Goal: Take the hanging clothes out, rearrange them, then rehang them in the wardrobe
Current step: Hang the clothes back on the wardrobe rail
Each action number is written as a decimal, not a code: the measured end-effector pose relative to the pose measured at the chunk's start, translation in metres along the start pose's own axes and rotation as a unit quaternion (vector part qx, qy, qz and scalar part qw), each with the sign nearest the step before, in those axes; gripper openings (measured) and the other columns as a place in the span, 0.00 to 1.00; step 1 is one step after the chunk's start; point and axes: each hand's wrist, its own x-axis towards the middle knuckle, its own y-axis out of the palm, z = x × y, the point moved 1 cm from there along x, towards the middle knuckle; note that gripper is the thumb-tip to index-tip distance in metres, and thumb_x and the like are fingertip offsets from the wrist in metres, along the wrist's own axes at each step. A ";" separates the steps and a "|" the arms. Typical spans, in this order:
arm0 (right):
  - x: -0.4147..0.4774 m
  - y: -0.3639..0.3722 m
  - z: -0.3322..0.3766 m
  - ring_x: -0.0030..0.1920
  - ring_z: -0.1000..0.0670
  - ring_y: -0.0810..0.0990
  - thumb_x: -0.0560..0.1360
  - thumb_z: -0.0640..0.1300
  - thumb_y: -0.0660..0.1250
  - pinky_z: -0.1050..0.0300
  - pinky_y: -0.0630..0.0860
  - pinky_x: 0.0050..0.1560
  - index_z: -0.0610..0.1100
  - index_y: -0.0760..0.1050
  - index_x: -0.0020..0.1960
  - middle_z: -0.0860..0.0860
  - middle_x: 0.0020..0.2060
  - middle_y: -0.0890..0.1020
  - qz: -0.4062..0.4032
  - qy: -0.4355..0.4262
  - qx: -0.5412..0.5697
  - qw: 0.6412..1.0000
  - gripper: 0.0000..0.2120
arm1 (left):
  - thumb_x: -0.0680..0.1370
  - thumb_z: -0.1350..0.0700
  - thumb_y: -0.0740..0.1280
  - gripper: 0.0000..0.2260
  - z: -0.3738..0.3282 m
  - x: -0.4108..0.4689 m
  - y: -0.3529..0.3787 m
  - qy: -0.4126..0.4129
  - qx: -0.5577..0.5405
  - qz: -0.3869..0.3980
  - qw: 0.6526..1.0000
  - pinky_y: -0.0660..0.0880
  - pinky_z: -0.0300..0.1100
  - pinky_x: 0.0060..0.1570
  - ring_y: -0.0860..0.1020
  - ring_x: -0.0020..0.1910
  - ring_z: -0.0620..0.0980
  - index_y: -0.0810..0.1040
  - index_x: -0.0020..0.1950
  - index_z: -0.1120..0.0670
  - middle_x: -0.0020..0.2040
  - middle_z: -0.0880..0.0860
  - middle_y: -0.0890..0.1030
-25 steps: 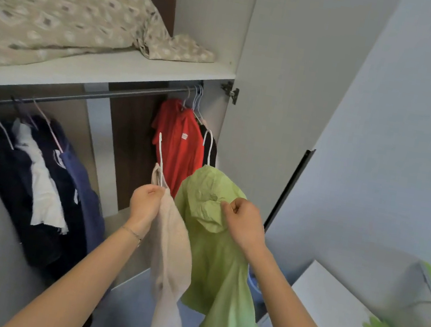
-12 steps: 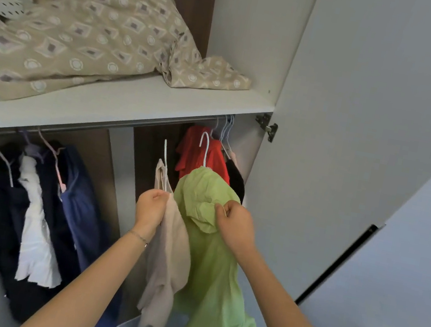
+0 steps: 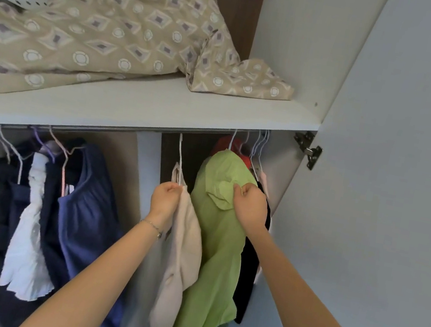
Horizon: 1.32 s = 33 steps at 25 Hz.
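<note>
My left hand [image 3: 165,197] grips the top of a beige garment [image 3: 183,255] on a white hanger, whose hook reaches up to the wardrobe rail [image 3: 105,129]. My right hand [image 3: 249,204] grips the shoulder of a light green garment [image 3: 215,249] on a white hanger; its hook sits at the rail, just under the shelf. Behind the green one hang a red garment [image 3: 223,145] and a black garment [image 3: 247,270]. Dark navy, white and blue clothes [image 3: 56,210] hang at the left end of the rail.
The white shelf [image 3: 144,104] above the rail carries a beige patterned quilt [image 3: 111,29] and white items at the far left. The open wardrobe door [image 3: 398,166] stands on the right with a metal hinge [image 3: 309,149]. A vertical divider [image 3: 145,177] splits the hanging space.
Both hands have lifted the beige and green garments up to the rail. My view has tilted upward, bringing the shelf and quilt closer.
</note>
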 end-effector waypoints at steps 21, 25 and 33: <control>0.089 0.032 -0.070 0.27 0.51 0.64 0.80 0.44 0.61 0.56 0.59 0.27 0.45 0.58 0.31 0.51 0.26 0.64 0.060 0.009 -0.006 0.998 0.20 | 0.83 0.58 0.59 0.09 -0.037 0.076 0.059 0.030 0.025 -0.076 0.996 0.72 0.42 0.56 0.74 0.54 0.52 0.77 0.56 0.57 0.55 0.54 0.76; 0.093 0.030 -0.082 0.31 0.47 0.70 0.79 0.43 0.62 0.53 0.67 0.32 0.45 0.59 0.31 0.50 0.30 0.68 0.073 -0.004 -0.017 0.997 0.20 | 0.82 0.58 0.59 0.12 -0.044 0.092 0.067 0.039 0.043 -0.080 0.995 0.73 0.46 0.60 0.75 0.54 0.54 0.78 0.60 0.61 0.56 0.56 0.77; 0.119 0.012 -0.079 0.36 0.53 0.76 0.76 0.47 0.66 0.61 0.65 0.35 0.45 0.74 0.46 0.49 0.43 0.80 0.056 -0.034 -0.004 0.998 0.05 | 0.82 0.60 0.61 0.10 -0.037 0.119 0.099 0.028 0.086 -0.059 0.994 0.70 0.40 0.54 0.76 0.60 0.59 0.81 0.54 0.61 0.57 0.60 0.79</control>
